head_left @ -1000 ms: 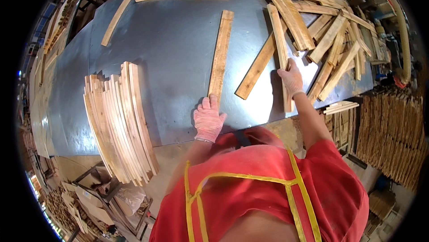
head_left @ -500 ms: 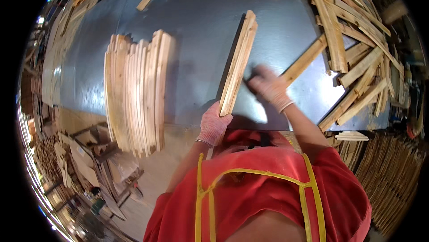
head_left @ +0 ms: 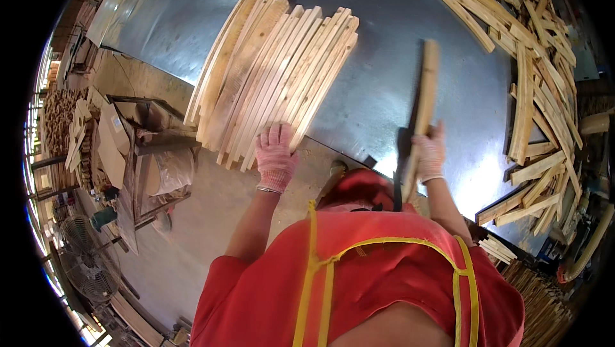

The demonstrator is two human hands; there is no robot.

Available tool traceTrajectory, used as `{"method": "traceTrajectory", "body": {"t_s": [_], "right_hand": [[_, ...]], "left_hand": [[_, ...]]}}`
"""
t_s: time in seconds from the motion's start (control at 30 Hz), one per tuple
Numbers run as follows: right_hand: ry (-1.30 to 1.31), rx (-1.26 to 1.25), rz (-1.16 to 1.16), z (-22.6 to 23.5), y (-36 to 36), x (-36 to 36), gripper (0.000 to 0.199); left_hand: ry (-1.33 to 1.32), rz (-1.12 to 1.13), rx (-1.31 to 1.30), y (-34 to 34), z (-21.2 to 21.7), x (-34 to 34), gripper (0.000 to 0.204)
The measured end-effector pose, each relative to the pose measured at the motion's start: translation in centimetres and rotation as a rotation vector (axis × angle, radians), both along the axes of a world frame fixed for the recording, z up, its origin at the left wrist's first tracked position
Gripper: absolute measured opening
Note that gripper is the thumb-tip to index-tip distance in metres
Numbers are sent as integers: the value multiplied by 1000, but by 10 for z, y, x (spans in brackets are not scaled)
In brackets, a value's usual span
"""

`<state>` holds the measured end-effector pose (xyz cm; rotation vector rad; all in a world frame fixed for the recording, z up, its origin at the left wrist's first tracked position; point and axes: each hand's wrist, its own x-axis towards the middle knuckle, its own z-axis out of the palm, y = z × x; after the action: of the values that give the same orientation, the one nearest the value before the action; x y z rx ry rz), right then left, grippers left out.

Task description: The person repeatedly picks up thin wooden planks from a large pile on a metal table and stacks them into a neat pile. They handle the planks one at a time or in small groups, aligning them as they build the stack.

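Workshop bkgd, busy: bare concrete floor (head_left: pixel 186 276) below, standing fan (head_left: pixel 90 264) lower L, brown stacked wood (head_left: pixel 532 299) lower R, pale hose (head_left: pixel 592 241) at far R edge. Main surface = wide grey metal bench (head_left: pixel 384 100), smooth, w/ bright glare patches near its front edge. Jumbled wood pile (head_left: pixel 548 100) covers its R end, pieces crossing at all angles; one long loose strip (head_left: pixel 448 4) lies just L of that, toward the far side.

L of the person, a dark metal-framed stand (head_left: pixel 163 149) on the floor holds brown panels (head_left: pixel 112 145) & a clear plastic sheet (head_left: pixel 173 171); rest of its contents too cluttered to tell.

On the bench, L of ctr, a row of pale wood strips (head_left: pixel 282 65) sits side by side, tightly packed, near ends sticking out past the front edge. L hand (head_left: pixel 277 158), in pink knit glove, rests on those near ends, fingers straight & together, grip open.

R hand (head_left: pixel 429 155), same glove, a bit blurred: grip closed on a single stick (head_left: pixel 426 87), well R of the row, far end pointing away from the person. Can't tell if it's touching the bench. Person wears red shirt (head_left: pixel 224 289) & red apron (head_left: pixel 391 276) w/ yellow trim.
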<state>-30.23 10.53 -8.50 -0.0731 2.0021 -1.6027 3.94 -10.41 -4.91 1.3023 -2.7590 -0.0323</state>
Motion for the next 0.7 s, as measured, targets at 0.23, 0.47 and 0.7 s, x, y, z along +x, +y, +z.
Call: {"method": "traceTrajectory", "body": {"t_s": [0.23, 0.47, 0.7], "right_hand": [[12, 98, 791, 29, -155, 97, 63], [720, 263, 539, 54, -281, -35, 47], [505, -125, 664, 90, -302, -86, 37]], "left_hand": [[205, 14, 164, -12, 19, 6, 66], [187, -101, 40, -8, 9, -7, 52], [29, -45, 108, -41, 16, -48, 42]]}}
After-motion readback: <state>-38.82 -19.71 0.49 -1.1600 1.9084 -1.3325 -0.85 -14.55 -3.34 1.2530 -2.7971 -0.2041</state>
